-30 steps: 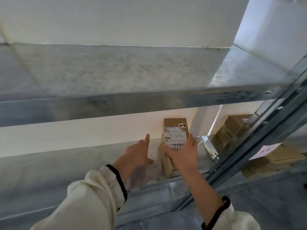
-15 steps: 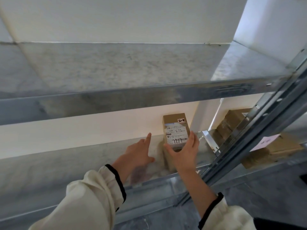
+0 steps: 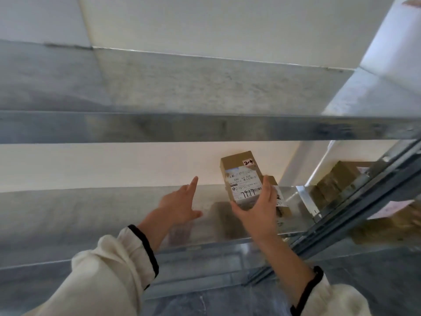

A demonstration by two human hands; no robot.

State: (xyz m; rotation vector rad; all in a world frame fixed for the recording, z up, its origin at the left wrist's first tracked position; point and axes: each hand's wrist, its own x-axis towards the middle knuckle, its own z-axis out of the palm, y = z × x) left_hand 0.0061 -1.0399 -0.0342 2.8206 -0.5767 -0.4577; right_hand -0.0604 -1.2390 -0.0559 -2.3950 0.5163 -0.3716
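**Desk:** What does your head view give you?

**Me:** I'm looking into a metal rack. My right hand [image 3: 257, 212] holds a box [image 3: 238, 176] over the right end of the lower shelf [image 3: 91, 213], close to the white wall [image 3: 114, 163] behind it.

**Desk:** How is the grip?

**Me:** My thumb curls round the box's left edge and my fingers [image 3: 267, 187] run up its right side. Its bottom end sits in my palm. I can't tell whether it touches the shelf.

**Desk:** And the other hand?

**Me:** My left hand [image 3: 180, 206] holds nothing. It's spread flat with straight fingers, the index pointing at the wall. It's left of the box and apart from it.

**Desk:** Describe the box.

**Me:** It's plain brown cardboard, small and oblong, standing on end and leaning a little to the left. A white label [image 3: 245, 187] covers most of its front.

**Desk:** Is any of the writing readable?

**Me:** The print is mostly too fine to read, though I can make out "530" near the top. Below it are a barcode and big black handwritten digits that look like "7917". A small sticker [image 3: 248, 162] at the top right corner reads "2-4" by hand.

**Desk:** Anything else nearby?

**Me:** A second box [image 3: 282, 206] lies on the shelf just behind my right hand, partly hidden. I can't read its label. More brown boxes [image 3: 335, 181] sit in the next bay, beyond the upright. There's also a pink note [image 3: 394, 207] at the far right, which is blurred.
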